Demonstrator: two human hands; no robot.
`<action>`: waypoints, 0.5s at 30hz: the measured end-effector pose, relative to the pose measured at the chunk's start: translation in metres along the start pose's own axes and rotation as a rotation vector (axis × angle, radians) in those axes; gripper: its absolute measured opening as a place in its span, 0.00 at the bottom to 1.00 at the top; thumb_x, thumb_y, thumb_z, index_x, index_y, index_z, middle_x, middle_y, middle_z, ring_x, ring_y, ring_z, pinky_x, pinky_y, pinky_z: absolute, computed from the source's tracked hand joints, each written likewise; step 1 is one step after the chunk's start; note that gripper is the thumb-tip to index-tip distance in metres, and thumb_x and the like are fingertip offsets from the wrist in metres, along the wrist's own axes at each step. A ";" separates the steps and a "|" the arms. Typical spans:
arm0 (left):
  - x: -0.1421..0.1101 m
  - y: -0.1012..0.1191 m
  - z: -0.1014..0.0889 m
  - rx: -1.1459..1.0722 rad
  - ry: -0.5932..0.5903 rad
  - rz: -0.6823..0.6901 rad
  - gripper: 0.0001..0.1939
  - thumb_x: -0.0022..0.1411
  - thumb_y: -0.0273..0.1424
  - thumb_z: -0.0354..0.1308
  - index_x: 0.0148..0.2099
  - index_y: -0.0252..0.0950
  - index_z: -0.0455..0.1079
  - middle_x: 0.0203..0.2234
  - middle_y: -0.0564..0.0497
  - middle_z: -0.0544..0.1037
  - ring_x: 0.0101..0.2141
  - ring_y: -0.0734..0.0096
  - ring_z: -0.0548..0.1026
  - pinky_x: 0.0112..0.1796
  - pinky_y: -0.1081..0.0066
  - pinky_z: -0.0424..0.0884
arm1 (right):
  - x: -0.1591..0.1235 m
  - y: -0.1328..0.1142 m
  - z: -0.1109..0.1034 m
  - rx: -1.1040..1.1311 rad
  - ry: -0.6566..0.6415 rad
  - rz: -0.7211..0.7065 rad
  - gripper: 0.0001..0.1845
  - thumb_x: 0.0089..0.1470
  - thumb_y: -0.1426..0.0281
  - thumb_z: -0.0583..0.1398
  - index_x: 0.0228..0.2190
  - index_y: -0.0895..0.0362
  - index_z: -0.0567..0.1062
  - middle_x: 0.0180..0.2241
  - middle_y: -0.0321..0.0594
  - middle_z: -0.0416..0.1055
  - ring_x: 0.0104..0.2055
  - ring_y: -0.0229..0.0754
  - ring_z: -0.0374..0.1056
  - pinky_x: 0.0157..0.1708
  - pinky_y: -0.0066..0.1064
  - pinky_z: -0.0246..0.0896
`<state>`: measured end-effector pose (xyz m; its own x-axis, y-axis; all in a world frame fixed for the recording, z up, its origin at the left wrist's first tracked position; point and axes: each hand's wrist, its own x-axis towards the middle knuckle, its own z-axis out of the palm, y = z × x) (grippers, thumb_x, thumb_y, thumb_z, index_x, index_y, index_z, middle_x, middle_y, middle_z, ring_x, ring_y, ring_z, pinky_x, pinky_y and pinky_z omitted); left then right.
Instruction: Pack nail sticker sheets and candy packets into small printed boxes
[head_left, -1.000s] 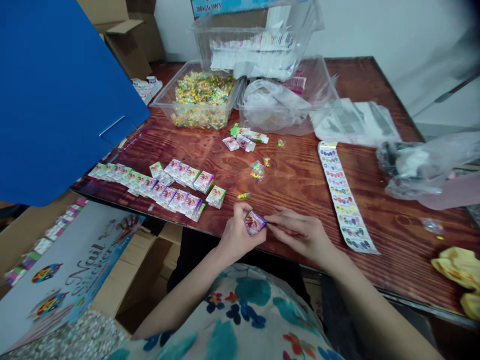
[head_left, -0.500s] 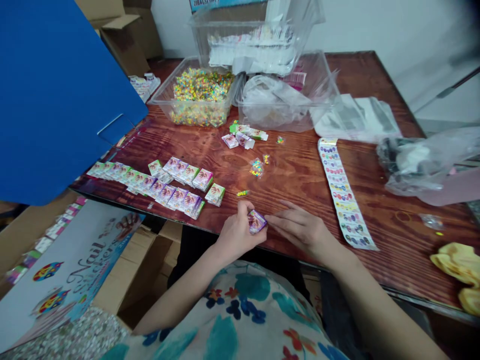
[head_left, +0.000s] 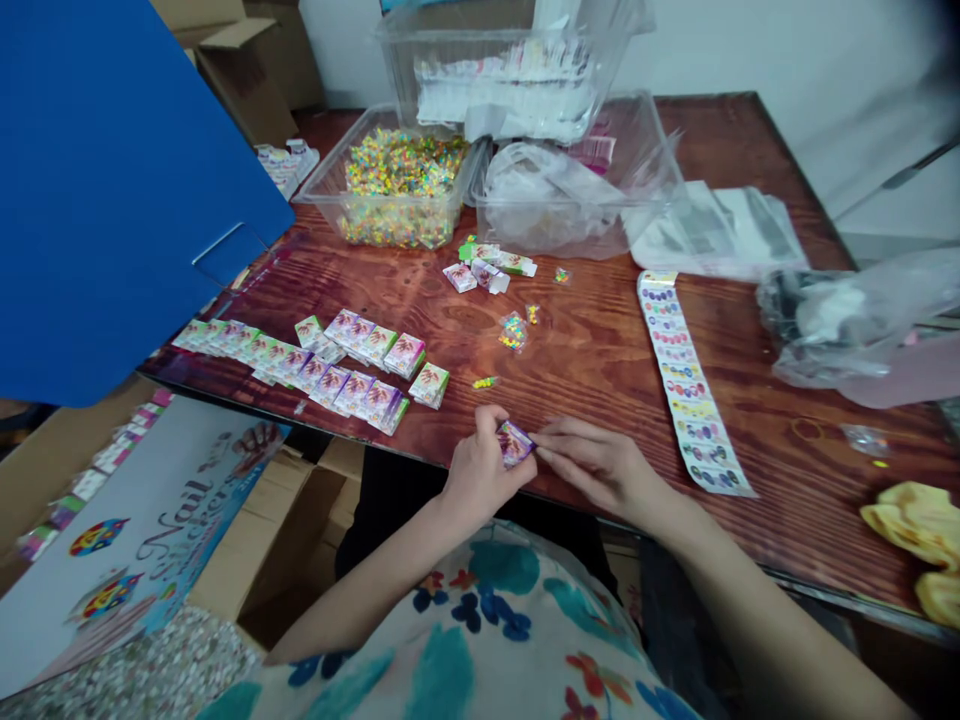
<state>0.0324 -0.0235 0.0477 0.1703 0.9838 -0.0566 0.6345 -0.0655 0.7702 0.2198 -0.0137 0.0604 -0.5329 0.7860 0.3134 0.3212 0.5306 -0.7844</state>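
In my left hand [head_left: 486,462] is a small purple-and-white printed box [head_left: 515,443], pinched between thumb and fingers just over the table's front edge. My right hand [head_left: 592,460] is closed, its thumb and fingertips together at the box's right end. Whether they grip a flap there is too small to tell. Beyond the hands lies a little packet of yellow and green bits [head_left: 485,383]. Farther back are a larger clear packet of coloured pieces [head_left: 513,331] and a small one [head_left: 532,315]. Rows of similar little boxes [head_left: 352,390] lie to the left.
At the back stand a clear tub of colourful packets [head_left: 405,190], a tub with plastic bags [head_left: 555,210] and a raised tub of white cards [head_left: 502,90]. A sticker strip [head_left: 690,385] lies right. A blue panel [head_left: 135,200] juts in from the left.
My right hand's fingers have drawn together and moved onto the right end of the box. My left hand keeps hold of it almost in place.
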 end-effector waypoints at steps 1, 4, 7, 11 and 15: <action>-0.001 -0.001 0.001 0.007 -0.002 0.010 0.22 0.54 0.32 0.59 0.47 0.41 0.51 0.33 0.52 0.73 0.32 0.63 0.77 0.33 0.67 0.70 | 0.001 -0.001 0.000 0.084 -0.006 0.063 0.13 0.61 0.67 0.57 0.43 0.53 0.79 0.37 0.44 0.76 0.39 0.41 0.73 0.37 0.31 0.71; -0.002 -0.004 0.002 0.027 -0.010 0.076 0.23 0.56 0.35 0.59 0.48 0.41 0.51 0.32 0.53 0.74 0.31 0.64 0.78 0.31 0.69 0.71 | 0.005 -0.001 -0.002 0.325 0.011 0.242 0.10 0.57 0.64 0.61 0.36 0.55 0.82 0.33 0.43 0.76 0.34 0.40 0.72 0.33 0.29 0.68; -0.002 -0.007 0.003 0.074 0.032 0.166 0.24 0.57 0.39 0.59 0.50 0.40 0.51 0.31 0.53 0.75 0.31 0.63 0.79 0.29 0.70 0.71 | 0.009 0.003 -0.005 0.528 -0.005 0.378 0.08 0.53 0.64 0.65 0.32 0.56 0.83 0.30 0.41 0.76 0.33 0.39 0.71 0.33 0.29 0.67; -0.002 -0.010 0.004 0.178 0.085 0.276 0.24 0.57 0.40 0.59 0.50 0.39 0.52 0.29 0.52 0.77 0.28 0.62 0.80 0.27 0.70 0.72 | 0.013 0.009 -0.011 0.641 -0.085 0.460 0.09 0.50 0.64 0.67 0.30 0.57 0.83 0.28 0.39 0.76 0.31 0.37 0.71 0.34 0.29 0.66; -0.002 -0.009 0.003 0.229 0.104 0.327 0.24 0.57 0.38 0.60 0.50 0.38 0.53 0.29 0.52 0.77 0.28 0.62 0.80 0.26 0.70 0.72 | 0.015 0.012 -0.016 0.636 -0.119 0.515 0.11 0.47 0.63 0.68 0.30 0.58 0.83 0.27 0.40 0.76 0.29 0.37 0.71 0.32 0.29 0.67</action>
<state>0.0292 -0.0256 0.0390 0.3207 0.9159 0.2414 0.7132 -0.4012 0.5748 0.2277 0.0100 0.0640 -0.5309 0.8237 -0.1989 0.0623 -0.1962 -0.9786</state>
